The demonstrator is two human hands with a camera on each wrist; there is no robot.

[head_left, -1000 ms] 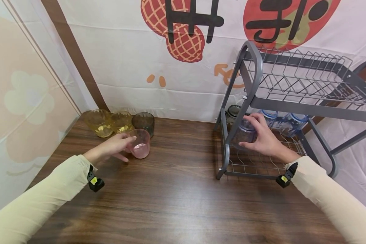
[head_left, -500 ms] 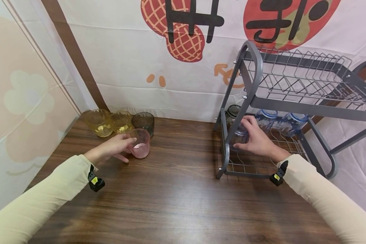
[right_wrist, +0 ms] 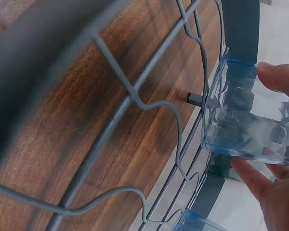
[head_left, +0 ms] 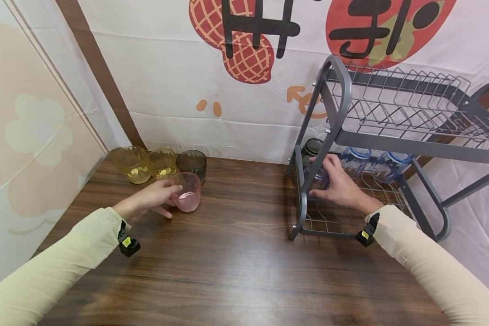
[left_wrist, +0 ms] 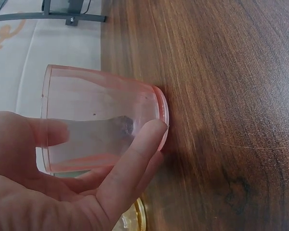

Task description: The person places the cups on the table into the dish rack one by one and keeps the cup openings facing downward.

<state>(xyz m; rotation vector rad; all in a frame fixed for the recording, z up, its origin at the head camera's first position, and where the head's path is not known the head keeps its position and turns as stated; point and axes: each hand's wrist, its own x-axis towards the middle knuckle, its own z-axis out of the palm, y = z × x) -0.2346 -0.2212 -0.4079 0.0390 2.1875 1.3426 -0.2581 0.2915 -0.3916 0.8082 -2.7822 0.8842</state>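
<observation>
In the head view, my left hand [head_left: 152,195] grips a clear pink cup [head_left: 190,199] that stands on the wooden table. The left wrist view shows the thumb at the cup's rim and fingers along its side down to the base. My right hand [head_left: 339,186] reaches into the rack's lower tier and holds a clear blue cup [right_wrist: 250,120] between thumb and fingers. The rack's front left post partly covers this cup in the head view. Just behind it, a dark grey cup [head_left: 313,147] sits on the same tier.
Two yellow cups [head_left: 161,162] and a dark grey cup [head_left: 192,164] stand behind the pink one. The grey two-tier metal rack [head_left: 391,140] holds two more blue cups [head_left: 391,166] at the lower back. A printed cloth [head_left: 159,86] hangs behind the table [head_left: 236,253].
My right hand has moved left with the blue cup, towards the rack's left side and nearer the dark grey cup there. The left hand and pink cup have stayed put.
</observation>
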